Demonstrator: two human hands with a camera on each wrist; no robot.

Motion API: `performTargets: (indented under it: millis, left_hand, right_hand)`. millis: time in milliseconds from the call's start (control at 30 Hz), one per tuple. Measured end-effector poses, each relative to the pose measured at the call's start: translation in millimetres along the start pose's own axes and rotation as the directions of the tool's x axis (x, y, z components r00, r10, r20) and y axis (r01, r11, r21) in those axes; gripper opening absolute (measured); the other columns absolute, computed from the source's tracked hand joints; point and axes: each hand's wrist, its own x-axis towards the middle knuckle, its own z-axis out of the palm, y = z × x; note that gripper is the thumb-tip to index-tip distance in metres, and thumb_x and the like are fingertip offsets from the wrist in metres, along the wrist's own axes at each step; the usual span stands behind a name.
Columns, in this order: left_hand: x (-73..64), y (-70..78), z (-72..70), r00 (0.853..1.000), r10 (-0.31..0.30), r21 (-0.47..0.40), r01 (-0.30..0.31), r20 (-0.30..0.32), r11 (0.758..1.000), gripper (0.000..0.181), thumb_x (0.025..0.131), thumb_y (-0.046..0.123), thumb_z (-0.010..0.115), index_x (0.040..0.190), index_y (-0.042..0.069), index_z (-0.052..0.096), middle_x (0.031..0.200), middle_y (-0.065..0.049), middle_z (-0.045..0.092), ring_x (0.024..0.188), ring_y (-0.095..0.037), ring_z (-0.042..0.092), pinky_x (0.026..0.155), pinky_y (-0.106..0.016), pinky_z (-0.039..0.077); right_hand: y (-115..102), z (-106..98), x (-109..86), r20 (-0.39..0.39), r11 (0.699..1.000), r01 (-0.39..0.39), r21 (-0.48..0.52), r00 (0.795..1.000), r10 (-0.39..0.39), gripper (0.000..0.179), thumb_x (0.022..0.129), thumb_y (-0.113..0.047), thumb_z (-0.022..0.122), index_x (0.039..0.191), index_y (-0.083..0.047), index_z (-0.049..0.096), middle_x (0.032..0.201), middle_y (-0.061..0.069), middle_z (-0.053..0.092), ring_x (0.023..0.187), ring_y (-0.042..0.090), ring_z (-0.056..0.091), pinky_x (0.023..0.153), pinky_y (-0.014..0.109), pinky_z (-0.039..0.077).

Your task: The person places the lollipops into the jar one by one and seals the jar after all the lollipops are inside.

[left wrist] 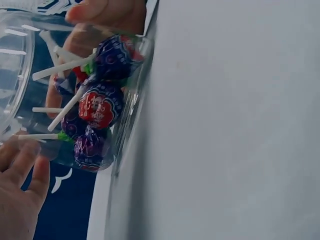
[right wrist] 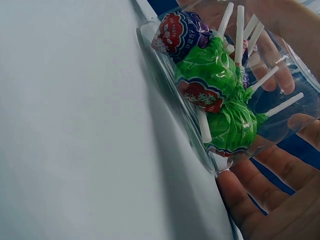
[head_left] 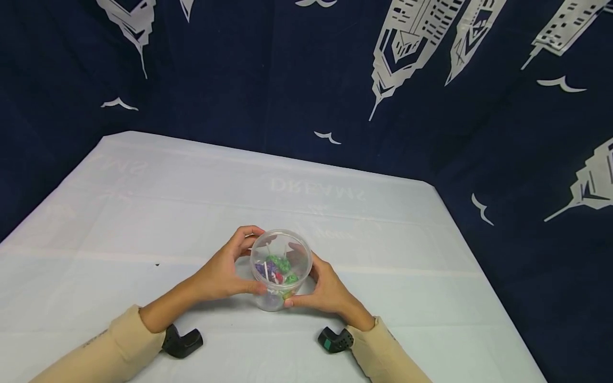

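A clear plastic tub [head_left: 281, 244] with a round rim stands between both hands, close over the white table. Inside lie several wrapped lollipops with white sticks; the left wrist view shows purple lollipops [left wrist: 102, 107], and the right wrist view shows green lollipops [right wrist: 210, 75] beside a purple one. My left hand [head_left: 227, 268] grips the tub's left side, thumb at the front and fingers behind. My right hand [head_left: 328, 287] holds the opposite side, its thumb low on the front wall. Some fingers are hidden behind the tub.
The white cloth-covered table [head_left: 191, 223] spreads around the hands. A dark blue curtain [head_left: 239, 69] with white building and bird prints hangs behind it. A small dark speck [head_left: 157, 264] lies left of the hands. Black wrist devices [head_left: 182, 342] sit at both sleeves.
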Motion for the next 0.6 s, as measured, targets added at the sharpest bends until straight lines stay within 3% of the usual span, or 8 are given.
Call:
performTargets:
  millis: [100,267,467,600]
  left_hand:
    - [-0.5,2.4,-1.0,1.0,-0.024,-0.01,0.024,-0.006,1.0,0.081,0.078,0.017,0.086,0.142,0.012,0.036,0.136,-0.018,0.056,0.124,-0.037,0.053,0.106,-0.047,0.041]
    - [-0.9,5.8,-10.8,0.998,-0.01,-0.026,0.012,0.069,1.0,0.074,0.086,0.011,0.078,0.146,0.006,0.035,0.14,-0.02,0.052,0.13,-0.038,0.048,0.106,-0.061,0.036]
    - [-1.2,5.2,-12.4,0.994,-0.002,0.015,0.001,0.112,1.0,0.075,0.09,0.014,0.073,0.151,0.006,0.03,0.145,-0.016,0.047,0.135,-0.037,0.044,0.106,-0.057,0.039]
    - [-2.1,2.9,-9.6,0.988,0.033,0.067,-0.043,0.149,0.997,0.083,0.091,0.016,0.068,0.157,0.008,0.017,0.149,-0.015,0.045,0.134,-0.039,0.044,0.105,-0.053,0.042]
  right_hand:
    - [0.3,0.8,1.0,0.003,1.0,-0.004,0.002,1.0,0.004,0.101,0.066,-0.004,0.092,0.151,-0.006,0.036,0.138,0.014,0.054,0.126,0.028,0.053,0.106,0.039,0.044]
    - [0.8,1.1,2.2,0.011,1.0,0.002,0.006,1.0,-0.002,0.101,0.067,-0.002,0.091,0.15,-0.004,0.035,0.138,0.015,0.054,0.126,0.029,0.053,0.106,0.039,0.044]
    - [1.0,0.8,-0.3,0.01,1.0,-0.003,0.003,1.0,0.003,0.101,0.066,-0.001,0.091,0.15,-0.003,0.035,0.138,0.017,0.054,0.125,0.033,0.053,0.105,0.043,0.045]
    - [-3.0,-2.2,-4.9,0.027,0.998,-0.038,-0.048,0.999,0.039,0.104,0.067,-0.007,0.092,0.152,-0.006,0.033,0.141,0.012,0.053,0.125,0.03,0.053,0.104,0.043,0.045]
